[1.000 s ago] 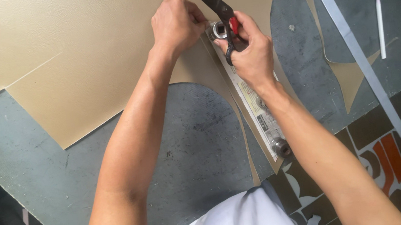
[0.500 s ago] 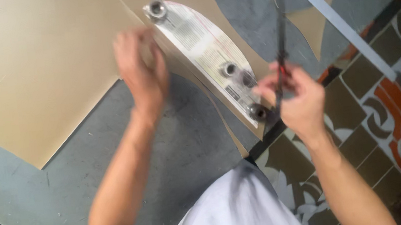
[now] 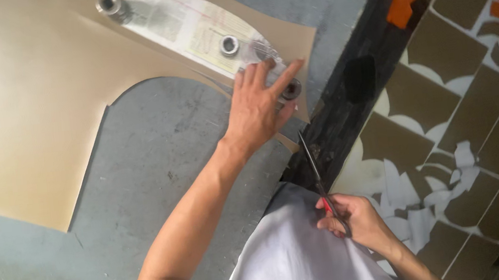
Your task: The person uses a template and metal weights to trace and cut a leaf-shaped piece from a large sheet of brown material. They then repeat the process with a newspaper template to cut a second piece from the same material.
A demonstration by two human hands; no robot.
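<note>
My left hand (image 3: 258, 105) lies flat, fingers spread, on the near end of a curved white paper pattern (image 3: 188, 26) that rests on a tan sheet (image 3: 28, 89). Round metal weights (image 3: 229, 45) sit on the pattern, one (image 3: 109, 3) at its far end and another (image 3: 291, 88) beside my fingertips. My right hand (image 3: 350, 219) grips black scissors with red-lined handles (image 3: 316, 173) near my white shirt (image 3: 293, 259). Their blades are together and point up toward the tan sheet's near corner, apart from it.
The tan sheet lies on a grey work surface (image 3: 160, 168) with a curved piece cut out of it. To the right is a dark table edge (image 3: 355, 85) and a patterned brown and white floor (image 3: 470, 123) with paper scraps.
The view swung left. My left hand moved from the tan sheet onto the pattern's near end. My right hand drew the scissors down toward my body.
</note>
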